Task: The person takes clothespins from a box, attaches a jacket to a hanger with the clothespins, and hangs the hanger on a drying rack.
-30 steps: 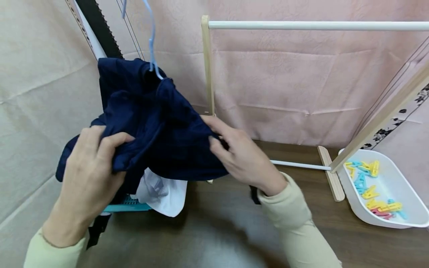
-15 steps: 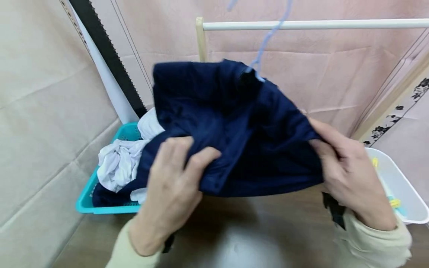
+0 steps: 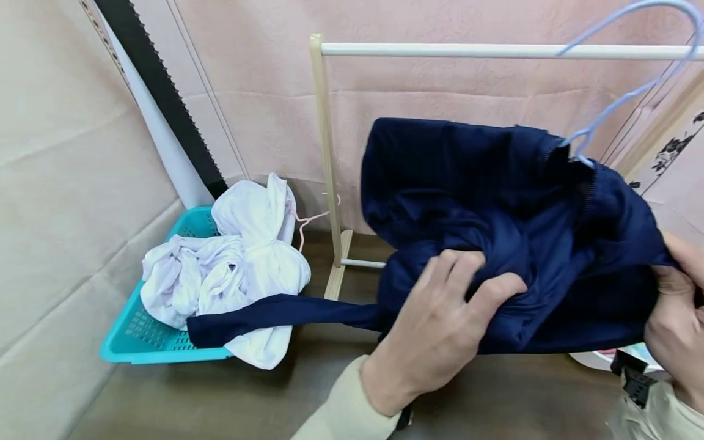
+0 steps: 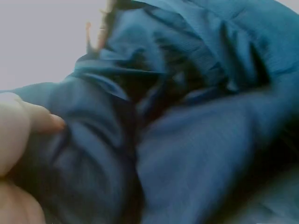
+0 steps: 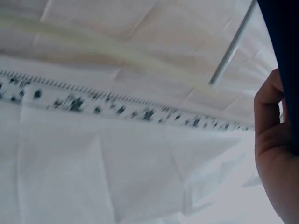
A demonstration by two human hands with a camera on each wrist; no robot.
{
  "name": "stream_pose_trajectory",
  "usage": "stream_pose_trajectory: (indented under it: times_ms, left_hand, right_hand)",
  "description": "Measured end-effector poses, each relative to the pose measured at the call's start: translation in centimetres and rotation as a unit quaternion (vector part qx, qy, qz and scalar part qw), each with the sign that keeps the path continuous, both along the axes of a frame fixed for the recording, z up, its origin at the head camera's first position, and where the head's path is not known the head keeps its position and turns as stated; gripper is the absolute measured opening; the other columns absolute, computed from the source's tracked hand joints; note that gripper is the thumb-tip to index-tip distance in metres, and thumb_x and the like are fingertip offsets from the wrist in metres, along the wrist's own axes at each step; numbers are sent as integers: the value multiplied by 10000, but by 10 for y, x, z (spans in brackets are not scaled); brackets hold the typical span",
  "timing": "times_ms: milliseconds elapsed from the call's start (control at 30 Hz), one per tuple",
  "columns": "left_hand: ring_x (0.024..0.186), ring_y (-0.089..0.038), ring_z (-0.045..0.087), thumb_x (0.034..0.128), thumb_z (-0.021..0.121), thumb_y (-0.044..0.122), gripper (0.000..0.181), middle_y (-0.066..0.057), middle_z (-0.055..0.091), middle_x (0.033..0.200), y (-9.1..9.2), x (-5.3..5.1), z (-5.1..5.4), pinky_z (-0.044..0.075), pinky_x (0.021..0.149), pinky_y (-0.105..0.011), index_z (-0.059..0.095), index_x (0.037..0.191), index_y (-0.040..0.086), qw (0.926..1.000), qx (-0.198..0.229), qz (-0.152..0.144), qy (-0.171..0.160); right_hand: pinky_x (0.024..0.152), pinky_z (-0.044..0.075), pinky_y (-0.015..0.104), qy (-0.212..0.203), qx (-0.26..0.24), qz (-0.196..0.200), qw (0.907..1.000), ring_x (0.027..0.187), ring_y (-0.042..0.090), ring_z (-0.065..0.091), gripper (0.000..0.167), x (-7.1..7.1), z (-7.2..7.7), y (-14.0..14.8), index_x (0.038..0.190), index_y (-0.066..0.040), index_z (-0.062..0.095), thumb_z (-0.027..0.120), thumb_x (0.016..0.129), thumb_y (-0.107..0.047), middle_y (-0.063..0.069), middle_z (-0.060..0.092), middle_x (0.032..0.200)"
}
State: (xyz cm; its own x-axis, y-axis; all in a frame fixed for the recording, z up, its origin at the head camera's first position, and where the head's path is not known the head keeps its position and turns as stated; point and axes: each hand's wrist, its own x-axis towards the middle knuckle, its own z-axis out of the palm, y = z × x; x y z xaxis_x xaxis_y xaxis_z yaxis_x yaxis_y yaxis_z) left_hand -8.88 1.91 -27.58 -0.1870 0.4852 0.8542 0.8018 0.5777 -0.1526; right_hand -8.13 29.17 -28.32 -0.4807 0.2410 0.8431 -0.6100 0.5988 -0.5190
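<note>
A navy zip-up jacket [image 3: 451,165] hangs spread between both hands, with a light blue hanger [image 3: 607,113] sticking out of its neck opening. My left hand [image 3: 429,333] grips the bunched cloth at the jacket's lower middle. At the right edge of the head view, my right hand [image 3: 676,324] pinches the other side of the jacket and is partly cut off. One navy sleeve [image 3: 313,310] trails left over the white clothes. Navy folds [image 4: 187,154] fill most of the left wrist view. In the right wrist view, curled fingers [image 5: 270,109] hold the navy cloth.
A teal basket [image 3: 165,356] at the left holds white clothes [image 3: 264,269]; a pink hanger [image 3: 304,223] pokes out of them. Behind the jacket stands a wooden rack with a white rail [image 3: 440,51]. A white tub [image 3: 588,362] is mostly hidden beneath the jacket.
Both hands have carried the jacket and hanger to the right, from over the basket to in front of the rack. The basket and white clothes have come into view, with a sleeve stretched from them.
</note>
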Motion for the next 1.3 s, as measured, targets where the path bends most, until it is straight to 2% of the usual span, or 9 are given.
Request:
stream_pose_trajectory:
  times_ms: [67,267,400,567,633,700,933,1100,1300]
  left_hand:
    - [978,-179,493,943,604,-9,333,-58,548,1103,10,-7,-11,474,894,-246,606,1246,130,9984,115,-280,-470]
    - [1003,-164,502,821,851,184,470,-27,515,1110,13,-39,-45,506,854,-237,566,1195,162,9687,53,-374,-2454]
    - [1057,-209,524,789,880,420,551,-54,531,1169,-10,-65,-68,527,826,-313,578,1187,188,9294,-385,499,-3636]
    - [1166,-360,501,767,893,418,737,-196,517,1310,-46,-80,-79,510,923,-478,538,1329,99,8588,-430,1955,-4715]
    - [1199,-386,481,820,869,318,710,-221,493,1371,-56,-79,-71,500,942,-517,506,1379,74,8500,-219,2198,-4782]
    - [1236,-390,458,879,813,197,645,-215,471,1415,-63,-74,-60,493,954,-532,478,1416,76,8613,65,2163,-4598]
    - [1459,-322,362,989,653,87,601,-118,361,1610,-76,-76,-36,338,1207,-486,414,1539,127,9417,1302,1266,-2831]
    - [1383,-272,519,1004,641,162,435,-71,587,1452,-85,-86,-37,372,1196,-469,598,1437,174,9558,1801,841,-2168]
    - [884,-250,699,946,717,140,126,-88,726,958,-101,-83,-34,552,807,-360,810,995,71,9534,2350,818,-1705]
  right_hand:
    - [902,368,72,-51,106,-198,9997,1003,-139,558,330,0,-5,8,1168,-195,728,485,1032,-17,-317,634,1099]
    - [847,348,52,-527,694,-374,9955,908,-165,534,245,-9,-6,15,1121,150,676,495,1011,28,-366,615,1069]
    - [812,309,33,-834,1226,-790,9858,851,-195,469,268,-15,-9,18,1134,60,725,491,1010,21,-451,552,1053]
    - [801,321,40,-906,1203,-726,9859,831,-180,463,275,-24,-18,20,1165,6,743,513,1015,0,-404,606,1097]
    - [833,343,37,-872,1132,-641,9877,876,-178,499,266,-27,-19,18,1164,5,745,527,1012,-4,-373,630,1112]
    - [858,355,37,-823,1118,-547,9888,913,-178,520,257,-31,-20,16,1154,10,746,535,1008,2,-343,644,1115]
    - [795,355,91,-568,1169,265,9912,849,-84,500,223,-40,-17,10,1034,103,723,516,952,120,-293,601,987]
    - [796,373,101,-636,1167,661,9889,858,-43,516,253,-40,-17,10,1014,119,715,479,936,169,-250,615,979]
    - [841,403,123,-547,1008,810,9901,904,-6,563,227,-40,-16,6,992,125,730,533,900,189,-200,663,983]
